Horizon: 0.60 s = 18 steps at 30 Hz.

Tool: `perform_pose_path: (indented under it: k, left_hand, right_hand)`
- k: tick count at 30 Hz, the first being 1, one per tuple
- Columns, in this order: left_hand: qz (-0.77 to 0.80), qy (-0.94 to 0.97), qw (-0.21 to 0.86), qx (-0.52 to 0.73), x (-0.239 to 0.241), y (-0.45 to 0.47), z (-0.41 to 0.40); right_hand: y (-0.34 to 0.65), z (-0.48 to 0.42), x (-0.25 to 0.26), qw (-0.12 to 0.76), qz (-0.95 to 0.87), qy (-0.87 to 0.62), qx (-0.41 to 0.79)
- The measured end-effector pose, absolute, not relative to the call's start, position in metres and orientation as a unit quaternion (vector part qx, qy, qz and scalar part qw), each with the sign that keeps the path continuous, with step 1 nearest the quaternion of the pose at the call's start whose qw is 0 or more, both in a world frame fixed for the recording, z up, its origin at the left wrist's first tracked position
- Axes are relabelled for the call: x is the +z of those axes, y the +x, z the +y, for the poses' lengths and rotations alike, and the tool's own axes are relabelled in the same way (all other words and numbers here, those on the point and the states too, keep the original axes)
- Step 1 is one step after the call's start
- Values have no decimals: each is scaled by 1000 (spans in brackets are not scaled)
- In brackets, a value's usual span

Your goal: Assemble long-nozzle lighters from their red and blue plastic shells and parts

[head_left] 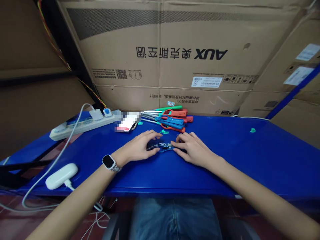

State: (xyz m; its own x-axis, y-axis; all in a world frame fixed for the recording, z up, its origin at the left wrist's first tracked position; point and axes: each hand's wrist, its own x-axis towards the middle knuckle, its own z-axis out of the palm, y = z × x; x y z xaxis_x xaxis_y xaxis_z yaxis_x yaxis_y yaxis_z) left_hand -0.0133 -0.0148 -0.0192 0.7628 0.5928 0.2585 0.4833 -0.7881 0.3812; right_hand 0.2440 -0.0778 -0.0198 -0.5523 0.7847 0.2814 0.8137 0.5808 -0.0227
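Observation:
An opened blue stick lighter casing [165, 150] lies on the blue table, with thin pale wires and small parts showing inside it. My left hand [141, 146] curves around its left end, thumb at the near edge and fingers held apart from the thumb. At the right end, the thumb and index finger of my right hand [191, 148] close on the casing. Just beyond the casing is a small green plastic piece [164, 132]. My hands partly hide both ends of the casing.
Several stick lighters [172, 120] are piled behind my hands. Left of them lie a phone [131, 120] and a white power strip [85, 125]. A white device [62, 176] with a cable sits front left. A green scrap [253, 130] lies at right; cardboard [175, 30] stands behind.

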Motion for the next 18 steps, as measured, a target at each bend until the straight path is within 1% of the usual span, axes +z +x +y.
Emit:
perform_pose_path:
  k: [4,7,10,14,18]
  left_hand:
    - [310,908,224,172,-18,-26,-4]
    - [307,906,242,164,-15,-26,-3]
    - [306,907,241,160,-13,-23,-6]
    - [307,910,230,155,-12,-23,-7]
    - [306,922,191,143,-12,-22,-10]
  right_hand:
    - [246,-77,-12,118,-886,-445,-48]
    - [240,-74,-2,120,-888,-441,-49]
    - [226,-66,4,128,-889,-438,-36]
    - [208,-48,2,98,-890,-445,16]
    - [202,-35,-5,88,-898,-430,33]
